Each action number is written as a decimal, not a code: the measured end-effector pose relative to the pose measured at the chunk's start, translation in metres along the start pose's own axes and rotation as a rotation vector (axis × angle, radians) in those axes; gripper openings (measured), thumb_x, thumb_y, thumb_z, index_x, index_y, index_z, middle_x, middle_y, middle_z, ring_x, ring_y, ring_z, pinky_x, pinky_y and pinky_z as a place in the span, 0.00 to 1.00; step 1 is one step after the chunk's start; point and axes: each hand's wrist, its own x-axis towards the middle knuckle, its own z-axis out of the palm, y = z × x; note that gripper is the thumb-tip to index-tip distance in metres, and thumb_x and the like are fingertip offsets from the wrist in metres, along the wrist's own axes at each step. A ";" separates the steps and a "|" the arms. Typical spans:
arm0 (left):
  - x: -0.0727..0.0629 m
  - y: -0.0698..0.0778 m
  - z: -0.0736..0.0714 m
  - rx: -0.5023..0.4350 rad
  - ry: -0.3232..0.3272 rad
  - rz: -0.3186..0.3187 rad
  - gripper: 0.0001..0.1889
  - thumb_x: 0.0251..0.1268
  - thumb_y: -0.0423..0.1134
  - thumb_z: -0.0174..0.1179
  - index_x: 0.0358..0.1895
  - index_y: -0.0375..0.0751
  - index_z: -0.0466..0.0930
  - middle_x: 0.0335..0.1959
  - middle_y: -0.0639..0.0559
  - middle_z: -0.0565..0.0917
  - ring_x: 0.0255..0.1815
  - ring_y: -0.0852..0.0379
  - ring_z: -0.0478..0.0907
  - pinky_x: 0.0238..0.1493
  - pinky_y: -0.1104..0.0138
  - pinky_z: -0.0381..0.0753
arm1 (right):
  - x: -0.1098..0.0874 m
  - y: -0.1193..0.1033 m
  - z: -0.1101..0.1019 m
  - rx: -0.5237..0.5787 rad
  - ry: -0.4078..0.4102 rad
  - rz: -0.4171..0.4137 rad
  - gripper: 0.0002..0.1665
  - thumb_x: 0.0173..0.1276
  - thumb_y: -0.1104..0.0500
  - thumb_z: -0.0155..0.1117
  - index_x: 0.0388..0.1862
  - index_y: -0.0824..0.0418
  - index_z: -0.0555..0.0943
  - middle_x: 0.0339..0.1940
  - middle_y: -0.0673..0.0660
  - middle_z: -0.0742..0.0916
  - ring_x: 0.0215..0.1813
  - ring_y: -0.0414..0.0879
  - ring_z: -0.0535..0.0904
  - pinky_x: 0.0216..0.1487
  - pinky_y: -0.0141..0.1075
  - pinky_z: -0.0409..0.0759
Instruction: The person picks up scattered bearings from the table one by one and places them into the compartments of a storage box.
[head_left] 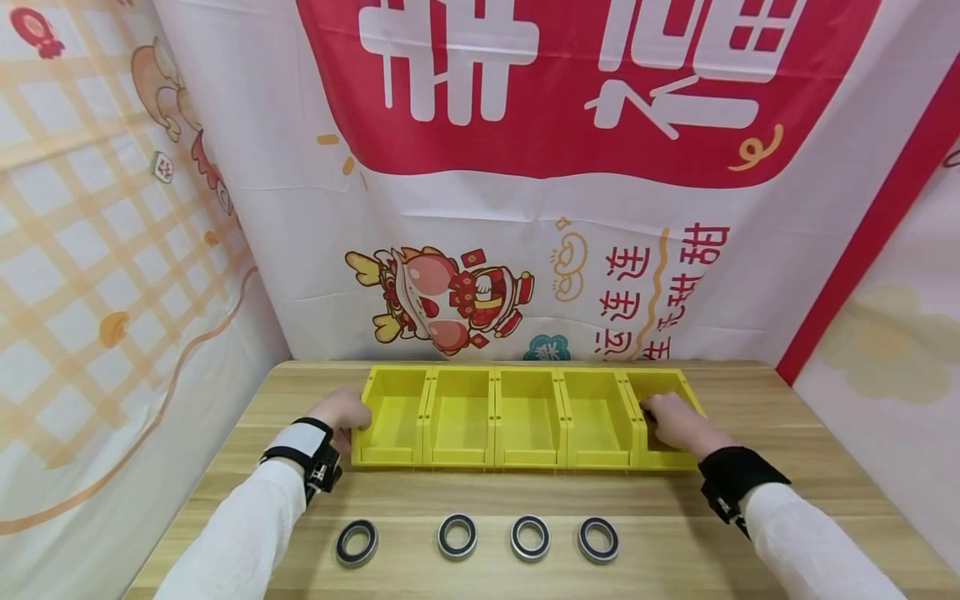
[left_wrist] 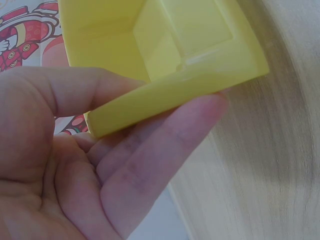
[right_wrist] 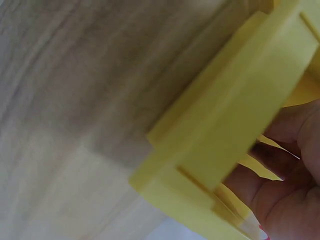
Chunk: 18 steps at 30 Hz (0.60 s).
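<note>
A row of joined yellow bins (head_left: 459, 457) stands on the wooden table. At its left end my left hand (head_left: 344, 410) grips the outer bin's side wall (left_wrist: 150, 107), thumb on the inside and fingers along the outside. My right hand (head_left: 678, 423) reaches into the rightmost bin (head_left: 670, 459), fingers curled down behind its front wall (right_wrist: 235, 105). Between those fingers a dark edge shows, like the seal of a bearing (head_left: 648, 415); the rest of it is hidden by the hand and the bin.
Several ball bearings with dark seals lie flat in front of the bins: one at the left (head_left: 357, 543), others towards the middle (head_left: 443, 546) and right (head_left: 584, 547). A printed cloth (head_left: 480, 200) hangs behind the table's far edge, with more cloth at both sides.
</note>
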 end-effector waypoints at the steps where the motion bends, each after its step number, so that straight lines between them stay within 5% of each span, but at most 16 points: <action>1: 0.000 0.000 0.000 0.001 0.001 0.002 0.16 0.52 0.25 0.48 0.46 0.25 0.69 0.30 0.37 0.79 0.24 0.47 0.80 0.28 0.57 0.86 | -0.001 0.001 0.002 0.001 0.000 0.002 0.13 0.50 0.77 0.61 0.24 0.60 0.73 0.19 0.52 0.76 0.24 0.42 0.69 0.25 0.36 0.68; 14: 0.000 0.001 0.000 -0.008 -0.007 -0.001 0.19 0.52 0.25 0.48 0.51 0.26 0.68 0.34 0.36 0.78 0.26 0.45 0.80 0.24 0.59 0.85 | -0.007 -0.003 0.010 0.003 -0.002 0.045 0.13 0.48 0.79 0.59 0.25 0.63 0.74 0.21 0.56 0.79 0.26 0.46 0.75 0.24 0.38 0.73; 18: -0.002 0.003 -0.001 -0.009 -0.012 -0.004 0.18 0.53 0.25 0.48 0.50 0.25 0.68 0.34 0.35 0.78 0.28 0.45 0.80 0.24 0.59 0.85 | -0.004 -0.006 -0.001 0.030 0.018 0.048 0.13 0.50 0.77 0.60 0.35 0.68 0.79 0.27 0.62 0.83 0.26 0.46 0.76 0.25 0.38 0.75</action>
